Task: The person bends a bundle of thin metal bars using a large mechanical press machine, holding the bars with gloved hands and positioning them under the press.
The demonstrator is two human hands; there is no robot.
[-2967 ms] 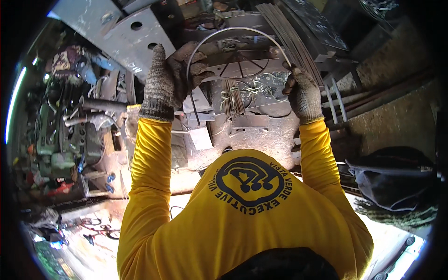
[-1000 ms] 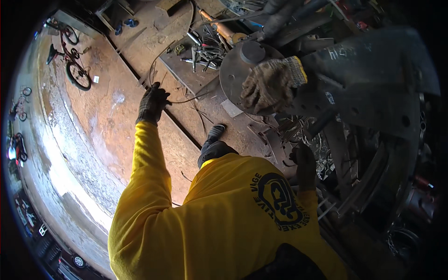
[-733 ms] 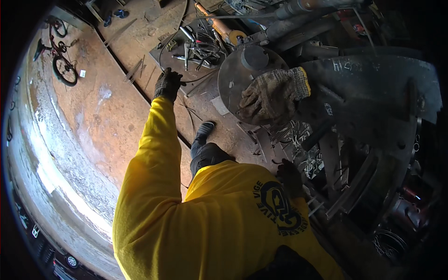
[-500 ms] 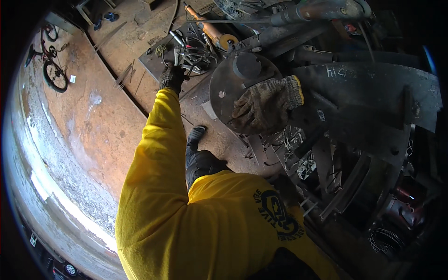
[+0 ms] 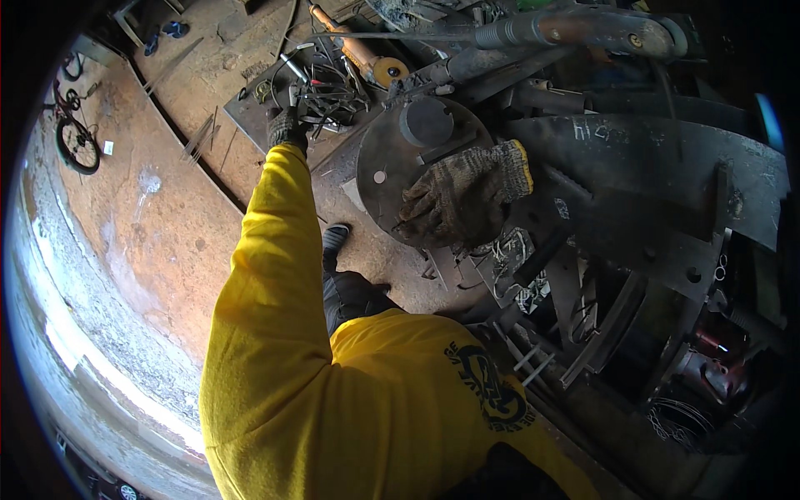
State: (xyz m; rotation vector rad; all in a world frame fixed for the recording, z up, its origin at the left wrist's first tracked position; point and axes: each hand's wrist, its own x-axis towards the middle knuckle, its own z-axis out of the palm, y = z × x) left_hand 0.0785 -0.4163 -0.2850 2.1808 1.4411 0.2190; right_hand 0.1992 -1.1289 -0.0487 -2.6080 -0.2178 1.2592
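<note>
My left hand (image 5: 287,128), in a dark knitted work glove, reaches out at the end of a yellow sleeve to the near left part of a pile of hand tools (image 5: 335,98). Its fingers look curled in. A short pale metal cylinder (image 5: 293,95) sticks up right at them, but I cannot tell what it belongs to. My right hand is out of view. A loose grey-brown work glove (image 5: 467,193) with a yellow-edged cuff lies on a round dark steel plate (image 5: 377,150), beside a short round steel stub (image 5: 427,122).
An orange angle grinder (image 5: 354,48) with a disc lies behind the tools. A large curved steel plate (image 5: 633,133) spans the right, with steel offcuts (image 5: 612,325) below it. A thick steel pipe (image 5: 575,29) crosses the top. A bicycle (image 5: 77,143) is far left.
The whole view has shifted a little, so most things sit further left. My left hand has moved slightly forward among the tools. The loose glove stays on the round plate.
</note>
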